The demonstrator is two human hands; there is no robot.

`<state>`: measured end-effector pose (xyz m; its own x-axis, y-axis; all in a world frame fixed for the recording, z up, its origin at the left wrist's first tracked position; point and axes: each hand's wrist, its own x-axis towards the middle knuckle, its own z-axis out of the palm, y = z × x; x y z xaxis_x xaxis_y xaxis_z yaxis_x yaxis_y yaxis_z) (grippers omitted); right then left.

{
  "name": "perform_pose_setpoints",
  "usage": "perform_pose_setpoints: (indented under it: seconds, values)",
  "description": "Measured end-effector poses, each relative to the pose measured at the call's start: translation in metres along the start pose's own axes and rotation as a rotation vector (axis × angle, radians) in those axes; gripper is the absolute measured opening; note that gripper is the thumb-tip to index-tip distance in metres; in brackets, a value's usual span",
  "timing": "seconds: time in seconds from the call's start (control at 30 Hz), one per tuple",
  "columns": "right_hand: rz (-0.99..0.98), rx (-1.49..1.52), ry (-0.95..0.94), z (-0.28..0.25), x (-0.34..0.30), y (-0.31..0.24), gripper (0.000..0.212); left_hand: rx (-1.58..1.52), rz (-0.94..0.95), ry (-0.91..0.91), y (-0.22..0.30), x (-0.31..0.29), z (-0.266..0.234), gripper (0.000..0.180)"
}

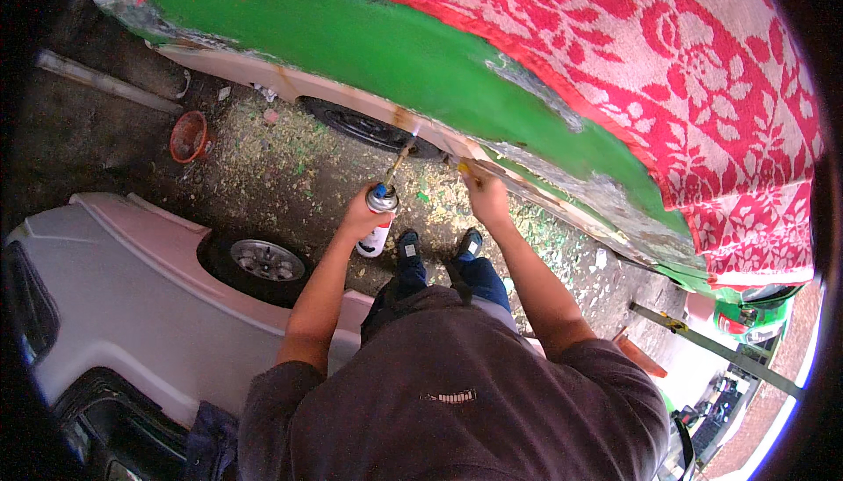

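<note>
My left hand [360, 216] is wrapped round a gas blowtorch [376, 237], a white and red canister with a blue-topped burner head. Its long brass nozzle points up and away, with a small bluish-white glow at the tip. That tip is close to the lower sill of a green car body [351, 46], where the pinkish surface has a brown scorched patch [402, 118]. My right hand [486, 200] is closed on what looks like a scraper [464, 168] with a yellow part, held near the sill. The fingers hide most of it.
A red-and-white floral cloth [606, 51] drapes the green car. Behind its sill shows a dark wheel [369, 128]. Paint flakes litter the ground [263, 152] around my feet. A reddish pot [190, 137] stands at left. A grey-and-pink car [149, 279] is close on the left.
</note>
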<state>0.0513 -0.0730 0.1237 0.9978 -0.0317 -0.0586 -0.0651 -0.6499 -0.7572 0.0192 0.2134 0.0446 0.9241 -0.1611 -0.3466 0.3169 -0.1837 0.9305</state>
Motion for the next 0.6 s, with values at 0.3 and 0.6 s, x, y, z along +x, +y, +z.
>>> perform_pose_setpoints:
  seconds: [0.3,0.6]
  values:
    - [0.055,0.081,0.042,-0.015,-0.012,-0.010,0.028,0.065,0.024,0.047,0.023,-0.001,-0.001,0.064]
    - [0.109,-0.026,0.041,-0.005,-0.006,0.012,0.031,-0.030,0.003,-0.039,-0.001,0.017,0.001,0.066]
